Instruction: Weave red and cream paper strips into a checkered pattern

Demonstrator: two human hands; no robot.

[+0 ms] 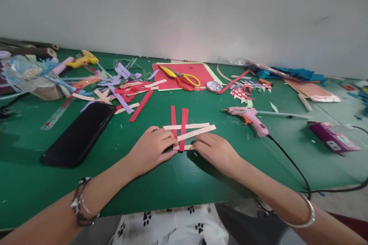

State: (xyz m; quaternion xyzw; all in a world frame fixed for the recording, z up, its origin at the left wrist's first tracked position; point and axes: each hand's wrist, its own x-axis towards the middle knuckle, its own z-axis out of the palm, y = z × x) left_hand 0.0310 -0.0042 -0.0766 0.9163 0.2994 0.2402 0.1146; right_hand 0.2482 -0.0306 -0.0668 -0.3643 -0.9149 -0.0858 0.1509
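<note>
Red paper strips (pixel 183 122) stand upright in my view, crossed by several cream paper strips (pixel 197 132) in a loose lattice on the green table. My left hand (pixel 153 147) lies at the left side of the lattice, its fingertips closed on the lower left red and cream strips. At the lower right, my right hand (pixel 214 149) has its fingers bent together on the right end of the lowest cream strip. The red strips pass over at least some of the cream ones; the exact weave at the left is hidden under my fingers.
A pink glue gun (pixel 248 116) with a black cord lies to the right, near a purple box (pixel 333 136). A black phone-like slab (pixel 80 134) lies left. Behind are scissors (pixel 181 76) on red paper (pixel 166 74), paper scraps (pixel 123 97) and a yellow glue gun (pixel 83 59).
</note>
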